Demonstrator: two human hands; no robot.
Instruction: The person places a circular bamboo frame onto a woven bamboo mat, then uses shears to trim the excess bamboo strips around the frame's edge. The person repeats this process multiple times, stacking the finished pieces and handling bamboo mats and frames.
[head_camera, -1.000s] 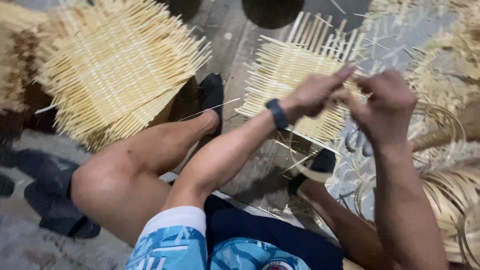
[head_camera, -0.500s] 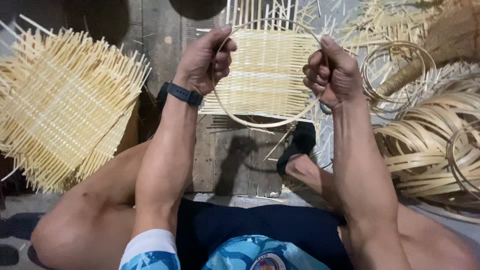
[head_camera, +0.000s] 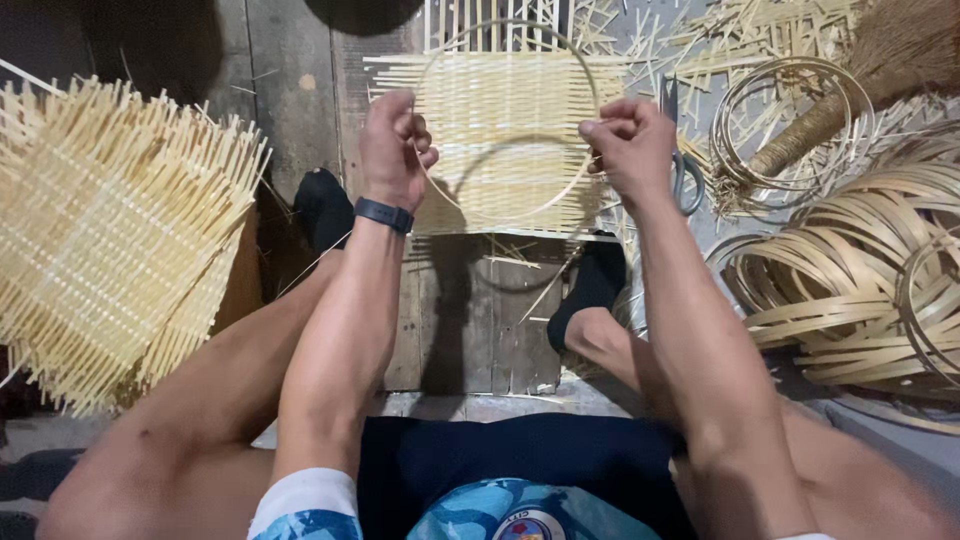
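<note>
Holding the hoop (head_camera: 520, 215) wider than half a second ago, your left hand (head_camera: 393, 150) and right hand (head_camera: 628, 148) pinch its sides above the mat (head_camera: 505, 100), fingers closed tight.

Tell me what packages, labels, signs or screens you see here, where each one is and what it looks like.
No packages or signs.
Wrist band: dark, possibly a screened device, on the left wrist; no face visible.
Shirt badge: round emblem, bottom centre, on blue patterned fabric, partly cut off.
Both hands, left hand and right hand, grip a thin bamboo hoop.
</note>
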